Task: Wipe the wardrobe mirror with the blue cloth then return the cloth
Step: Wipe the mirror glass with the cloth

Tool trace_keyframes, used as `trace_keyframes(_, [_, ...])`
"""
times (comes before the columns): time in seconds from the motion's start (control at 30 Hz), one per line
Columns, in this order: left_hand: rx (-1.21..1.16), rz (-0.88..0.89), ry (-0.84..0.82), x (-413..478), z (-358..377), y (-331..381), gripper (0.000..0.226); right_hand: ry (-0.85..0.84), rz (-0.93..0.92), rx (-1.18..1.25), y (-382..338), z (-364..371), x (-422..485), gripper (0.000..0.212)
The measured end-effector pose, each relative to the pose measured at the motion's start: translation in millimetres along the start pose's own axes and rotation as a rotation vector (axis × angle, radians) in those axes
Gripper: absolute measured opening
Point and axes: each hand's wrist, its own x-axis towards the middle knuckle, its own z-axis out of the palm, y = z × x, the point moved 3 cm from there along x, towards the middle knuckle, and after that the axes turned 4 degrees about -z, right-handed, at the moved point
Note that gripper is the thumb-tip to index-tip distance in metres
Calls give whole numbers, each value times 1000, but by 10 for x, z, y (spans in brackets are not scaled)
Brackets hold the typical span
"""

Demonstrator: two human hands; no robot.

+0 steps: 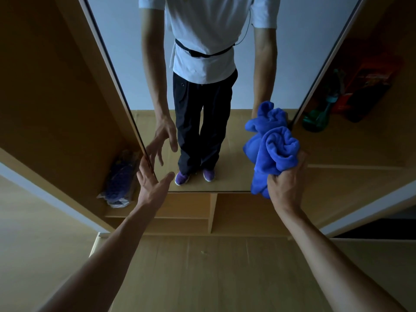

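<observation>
The wardrobe mirror fills the middle of the view and reflects a person standing on a wooden floor. My right hand grips a bunched blue cloth against the mirror's lower right corner. The cloth's reflection shows just above it. My left hand is stretched out with straight, spread fingers at the mirror's lower left edge, close to the glass; whether it touches is unclear.
An open shelf compartment at the left holds a plastic bag with purple contents. At the right, a shelf carries a green bottle and a red-orange box. Low wooden shelves run under the mirror.
</observation>
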Motion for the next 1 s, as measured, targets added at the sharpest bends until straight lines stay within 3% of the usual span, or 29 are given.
trace_keyframes(0.27, [-18,-20,-58,27,-34,-13,107,-13,103,15,-139,183,-89,45])
trace_keyframes(0.4, [-21,-24,-79,-2,-62,-4,108,-185,212,57,-148,288,-202,62])
trace_keyframes(0.53, [-12,-9,-60,-2,-85,18,106,-56,127,63,-226,198,-118,45])
trace_keyframes(1.0, [-18,-45,-116,-32,-87,71,113,68,49,22,-519,62,47,49])
